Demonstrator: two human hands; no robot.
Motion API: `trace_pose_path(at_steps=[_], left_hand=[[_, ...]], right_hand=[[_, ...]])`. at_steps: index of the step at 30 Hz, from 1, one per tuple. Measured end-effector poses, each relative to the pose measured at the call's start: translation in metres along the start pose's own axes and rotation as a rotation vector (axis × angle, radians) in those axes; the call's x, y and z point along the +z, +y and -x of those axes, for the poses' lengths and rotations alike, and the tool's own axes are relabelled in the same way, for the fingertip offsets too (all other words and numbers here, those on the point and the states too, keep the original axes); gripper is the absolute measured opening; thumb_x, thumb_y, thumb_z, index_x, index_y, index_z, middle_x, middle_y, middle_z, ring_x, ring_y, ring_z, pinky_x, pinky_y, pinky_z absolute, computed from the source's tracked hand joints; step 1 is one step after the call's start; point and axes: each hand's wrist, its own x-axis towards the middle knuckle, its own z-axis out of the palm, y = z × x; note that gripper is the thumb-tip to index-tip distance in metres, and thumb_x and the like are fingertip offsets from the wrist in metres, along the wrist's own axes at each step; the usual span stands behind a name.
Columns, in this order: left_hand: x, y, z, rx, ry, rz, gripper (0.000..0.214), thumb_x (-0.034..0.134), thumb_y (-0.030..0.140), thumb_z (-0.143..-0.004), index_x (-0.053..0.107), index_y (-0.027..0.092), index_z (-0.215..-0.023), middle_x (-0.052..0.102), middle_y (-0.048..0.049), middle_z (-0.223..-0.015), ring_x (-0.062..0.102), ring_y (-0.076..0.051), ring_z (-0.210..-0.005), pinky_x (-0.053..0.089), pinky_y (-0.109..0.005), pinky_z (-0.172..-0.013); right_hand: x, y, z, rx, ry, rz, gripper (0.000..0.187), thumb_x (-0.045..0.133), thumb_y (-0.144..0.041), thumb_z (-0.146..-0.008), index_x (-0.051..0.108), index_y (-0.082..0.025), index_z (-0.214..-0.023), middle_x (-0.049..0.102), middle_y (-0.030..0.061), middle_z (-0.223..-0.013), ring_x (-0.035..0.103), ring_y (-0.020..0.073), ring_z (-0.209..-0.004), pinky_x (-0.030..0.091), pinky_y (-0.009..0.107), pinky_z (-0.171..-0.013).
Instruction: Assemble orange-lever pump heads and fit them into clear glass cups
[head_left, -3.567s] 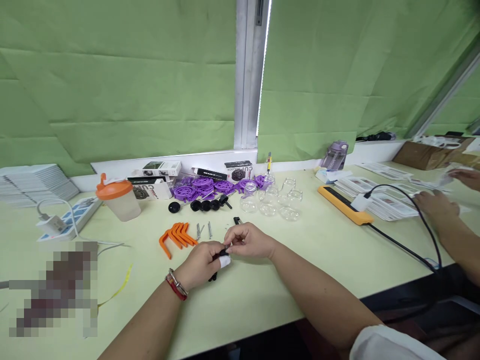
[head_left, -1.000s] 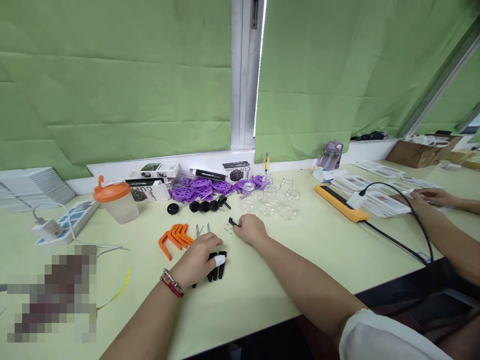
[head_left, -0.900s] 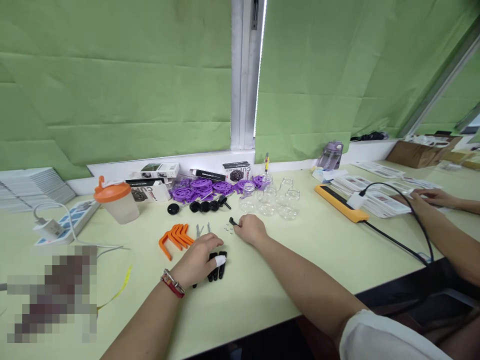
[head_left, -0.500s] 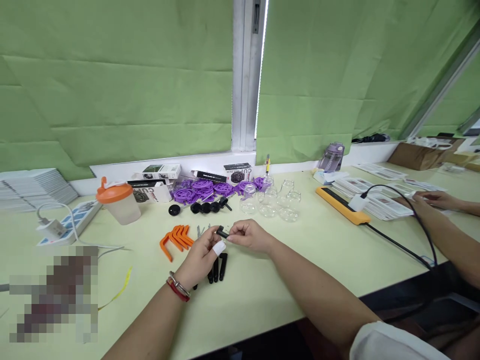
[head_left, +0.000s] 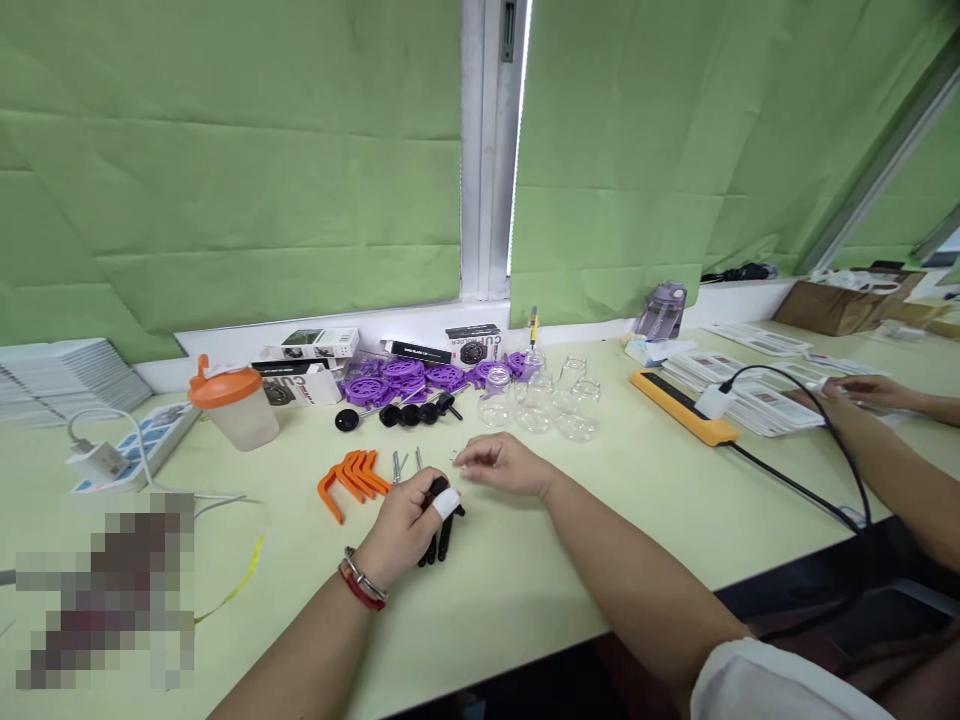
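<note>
My left hand (head_left: 405,528), with white tape around the thumb, is closed around a small black plastic part (head_left: 439,486), partly hidden by the fingers. Below it on the table lie several black bars (head_left: 445,538), partly covered by that hand. My right hand (head_left: 508,465) hovers just to the right, its bent fingers a little apart and no object visible in them. Tiny pieces (head_left: 453,457), too small to name, are by its fingertips. Left of my hands are orange L-shaped pieces (head_left: 351,480) in a row and metal screws (head_left: 399,466).
Behind are black round knobs (head_left: 409,414), purple wheel-shaped parts (head_left: 405,375), clear glass-like jars (head_left: 534,410) and cup holder boxes (head_left: 315,385). An orange-lidded cup (head_left: 244,410) stands left. Rightward are a yellow power strip (head_left: 682,408), its cable, paper stacks and another person's arms (head_left: 862,430).
My right hand has let go of the black part and drawn slightly away from the left. The left hand, still gripping the part, has shifted down and right.
</note>
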Motion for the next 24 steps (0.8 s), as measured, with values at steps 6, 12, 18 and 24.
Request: trace_pose_path(at_steps=[6,12,18,24], left_hand=[[0.008,0.013,0.005,0.122,-0.148,-0.354,0.025,0.049,0.041,-0.085,0.052,0.020,-0.073,0.051,0.0020,-0.061,0.045,-0.012,-0.056,0.033,-0.024,-0.054],[0.013,0.016,0.006,0.138,-0.264,-0.491,0.018,0.052,0.037,-0.082,0.057,0.021,-0.076,0.058,0.0008,-0.065,0.050,-0.015,-0.062,0.032,-0.025,-0.056],[0.011,0.014,0.005,0.133,-0.296,-0.492,0.018,0.051,0.036,-0.083,0.059,0.021,-0.076,0.061,0.0006,-0.068,0.052,-0.015,-0.063,0.032,-0.026,-0.058],[0.010,0.015,0.005,0.117,-0.312,-0.498,0.017,0.050,0.035,-0.084,0.057,0.021,-0.076,0.062,0.0008,-0.070,0.052,-0.015,-0.064,0.031,-0.025,-0.058]], right_hand=[[-0.018,0.047,-0.014,0.125,0.357,0.371,0.024,0.052,-0.021,-0.085,0.069,-0.019,-0.102,0.062,0.0083,-0.106,0.057,0.0171,-0.093,0.043,0.031,-0.086],[-0.008,0.056,-0.019,0.182,0.267,0.483,0.028,0.050,-0.020,-0.088,0.069,-0.019,-0.109,0.061,0.0101,-0.111,0.055,0.0207,-0.102,0.041,0.035,-0.093],[0.010,0.052,-0.024,0.071,0.200,0.469,0.027,0.055,-0.029,-0.087,0.069,-0.022,-0.109,0.062,0.0078,-0.111,0.053,0.0211,-0.103,0.040,0.035,-0.093],[0.016,0.054,-0.027,0.083,0.171,0.516,0.025,0.056,-0.025,-0.085,0.071,-0.021,-0.106,0.064,0.0080,-0.110,0.056,0.0207,-0.100,0.037,0.037,-0.095]])
